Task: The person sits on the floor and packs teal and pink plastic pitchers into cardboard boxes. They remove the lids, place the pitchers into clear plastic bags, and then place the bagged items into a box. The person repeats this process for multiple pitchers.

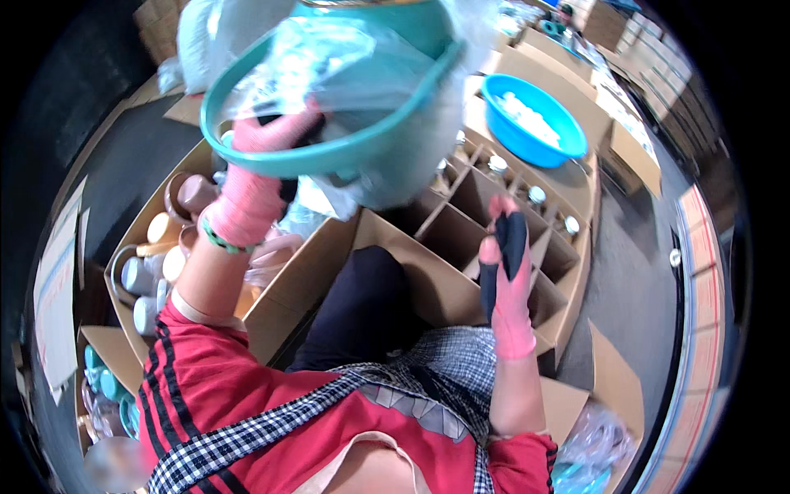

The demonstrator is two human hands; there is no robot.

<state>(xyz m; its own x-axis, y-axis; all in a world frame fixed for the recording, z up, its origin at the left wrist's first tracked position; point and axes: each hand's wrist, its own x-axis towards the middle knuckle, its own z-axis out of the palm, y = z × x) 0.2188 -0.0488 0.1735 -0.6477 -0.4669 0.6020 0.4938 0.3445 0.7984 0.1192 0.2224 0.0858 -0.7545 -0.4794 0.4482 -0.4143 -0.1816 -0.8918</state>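
Close to the camera, a teal plastic item (329,156) with a wide round rim or loop is partly wrapped in clear film; its exact kind I cannot make out. My left hand (263,156), in a pink and dark glove with bare fingertips, is closed at it, its grip partly hidden behind the rim. My right hand (510,263), gloved alike, is empty with its fingers stretched out. It hovers over a cardboard box with dividers (461,198). Along that box's far right side stand several bottles with pale metallic tops (536,196).
At left, an open carton holds several pastel cups or lids with loops (141,276). A blue basin (535,156) of small white pieces sits at the divided box's far corner. Teal parts (103,380) lie in a carton at lower left, film-wrapped pieces (597,445) at lower right.
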